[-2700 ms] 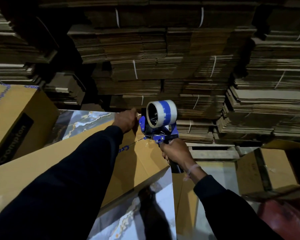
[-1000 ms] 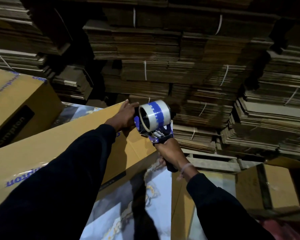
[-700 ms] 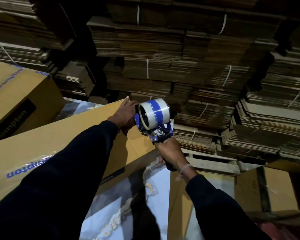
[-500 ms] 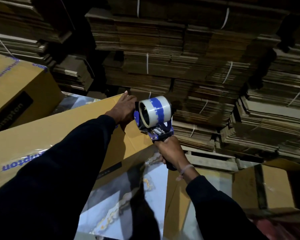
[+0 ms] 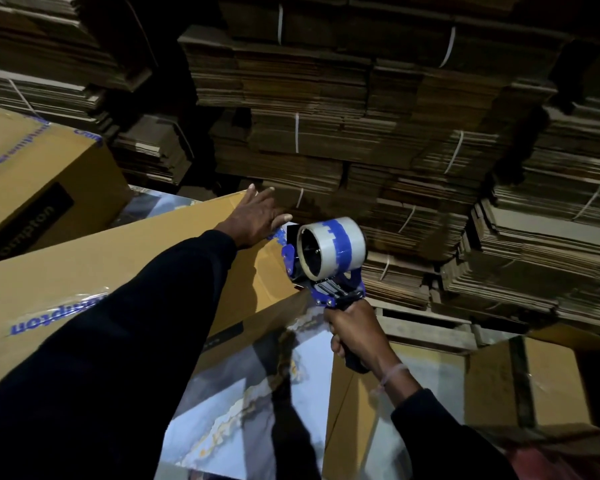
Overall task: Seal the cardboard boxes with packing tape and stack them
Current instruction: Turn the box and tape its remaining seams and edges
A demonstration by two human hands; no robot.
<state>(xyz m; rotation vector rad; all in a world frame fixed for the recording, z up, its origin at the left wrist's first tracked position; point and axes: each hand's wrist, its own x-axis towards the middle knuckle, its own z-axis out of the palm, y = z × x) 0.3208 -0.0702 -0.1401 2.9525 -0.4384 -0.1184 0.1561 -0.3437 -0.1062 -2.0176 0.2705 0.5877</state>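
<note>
Lying tilted across the pile, the long tan cardboard box [image 5: 84, 271] has the left hand [image 5: 257, 216] pressed flat, fingers straight, on its far corner. Just beside that corner, the right hand [image 5: 354, 334] grips the blue tape dispenser [image 5: 326, 258], seemingly touching the box's end. Bundled flattened cartons [image 5: 326, 116] rise behind.

left hand [image 5: 257, 216] lies flat with fingers extended, arm in a dark sleeve reaching forward; right hand [image 5: 352, 330] is curled tight in a grip, wrist raised, a thin band around it.
</note>
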